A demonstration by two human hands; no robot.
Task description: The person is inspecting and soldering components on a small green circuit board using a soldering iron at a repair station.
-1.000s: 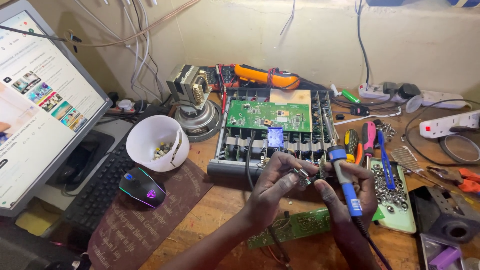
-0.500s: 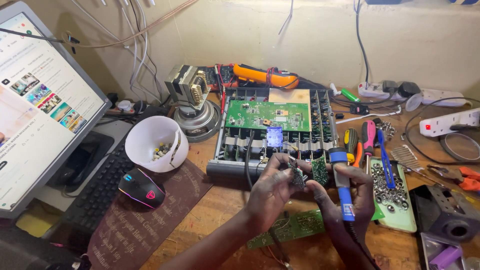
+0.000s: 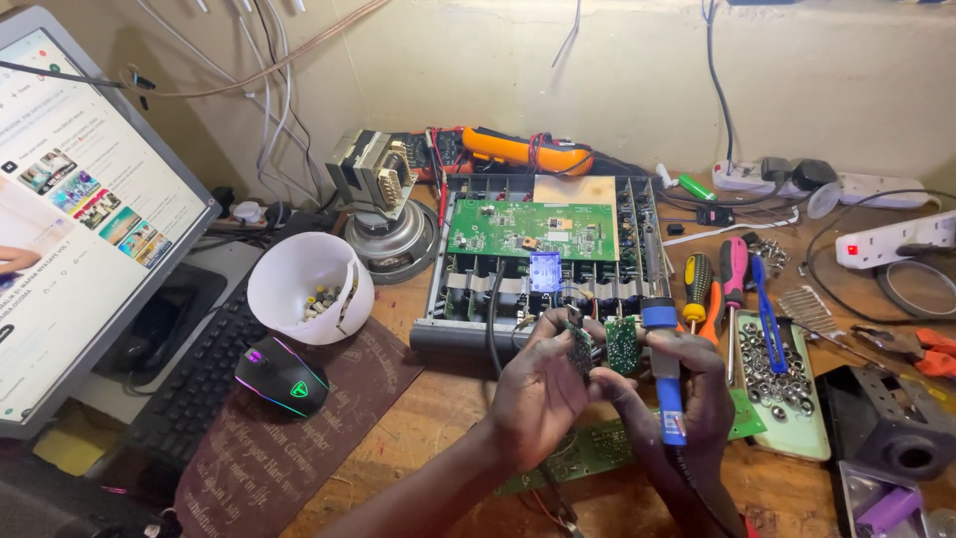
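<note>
- The left fingers (image 3: 558,334) pinch a small green board (image 3: 623,345) by its edge, holding it upright and clear of the surface, so both faces stay reachable and no skin covers the part being worked (a second dark piece at the fingertips is too small to make out).
- The left hand (image 3: 538,394) curls behind the board as a steady backstop, its wrist low toward the surface (image 3: 438,408).
- The right fingers (image 3: 697,364) wrap the blue grip of a soldering iron (image 3: 665,374), closed round it like a pen; its tip end points up, just beside the board, its very end hidden behind it.
- The right hand (image 3: 692,403) sits close against the left, the two nearly touching, which looks meant to brace tool against workpiece.
- Under both hands lies a long green strip board (image 3: 588,453), flat on the surface, partly covered.
- Just beyond the fingers stands an open metal chassis (image 3: 543,254) with a large green board inside (lid off, innards exposed), near enough that the small board hangs right at its front edge.
- To the right, screwdrivers (image 3: 732,274) lie side by side, handles away from the person, next to a pale tray (image 3: 787,438) of small metal parts.
- To the left sit a white cup (image 3: 299,279) holding small bits, a lit mouse (image 3: 284,374) on a brown mat, a keyboard (image 3: 199,374) and a tilted monitor (image 3: 80,219) facing the person.
</note>
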